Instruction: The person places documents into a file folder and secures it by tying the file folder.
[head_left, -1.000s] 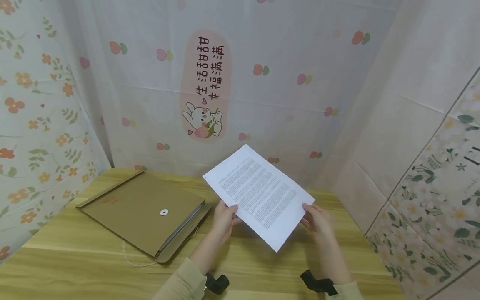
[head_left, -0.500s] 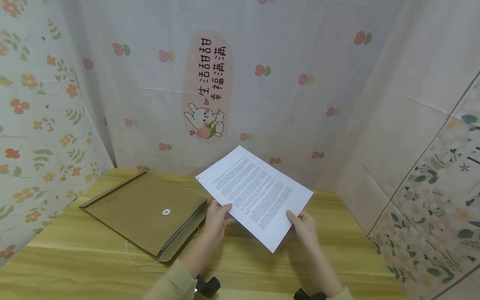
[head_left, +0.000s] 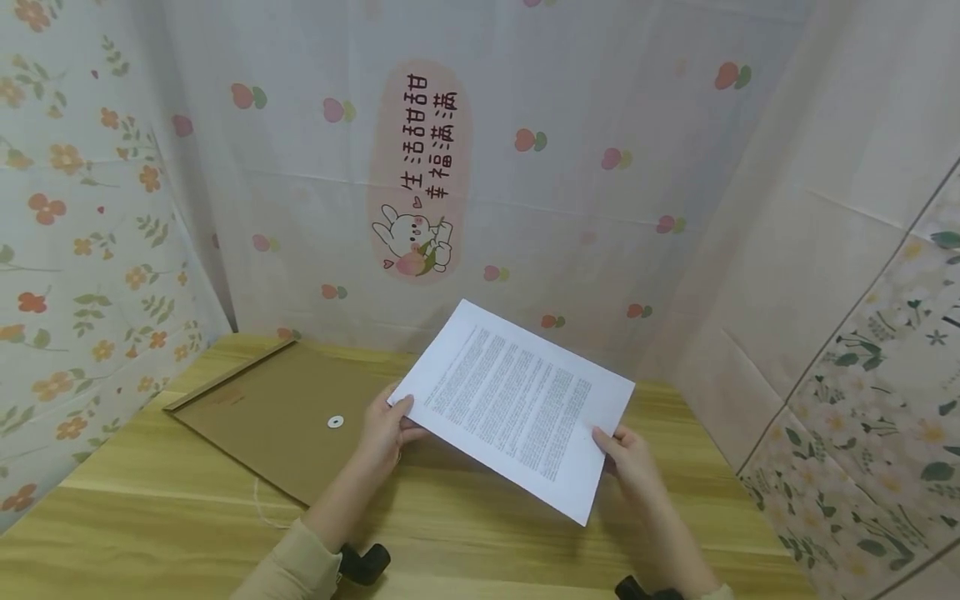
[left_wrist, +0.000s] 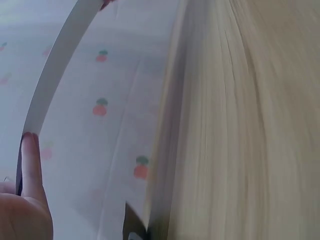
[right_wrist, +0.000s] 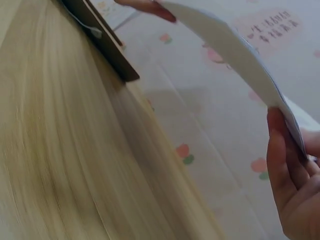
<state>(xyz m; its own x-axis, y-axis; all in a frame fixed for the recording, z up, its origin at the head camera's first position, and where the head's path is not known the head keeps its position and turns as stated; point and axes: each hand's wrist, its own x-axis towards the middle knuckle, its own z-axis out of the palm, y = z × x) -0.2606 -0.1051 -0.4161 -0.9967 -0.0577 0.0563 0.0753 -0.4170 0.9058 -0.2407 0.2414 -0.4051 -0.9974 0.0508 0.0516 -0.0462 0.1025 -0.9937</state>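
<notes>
White printed paper, dense with lines of text, is held tilted above the table between both hands. My left hand pinches its left corner, thumb on the printed face and fingers beneath. On the opposite side, my right hand pinches the right edge the same way. The right wrist view shows the paper bowed in an arch, with fingers under it. Left of the paper lies a brown string-tie document envelope with a white round button; my left forearm hides its lower right part.
The wood-grain table ends at a back wall covered by a printed curtain. A pale string trails from the envelope onto the table. Floral cloth hangs along the left side. Black wrist mounts sit on both wrists.
My left hand has slid left to the paper's left corner, now overlapping the envelope. My right hand shifted left onto the sheet's edge, then slightly right. The paper has turned a little.
</notes>
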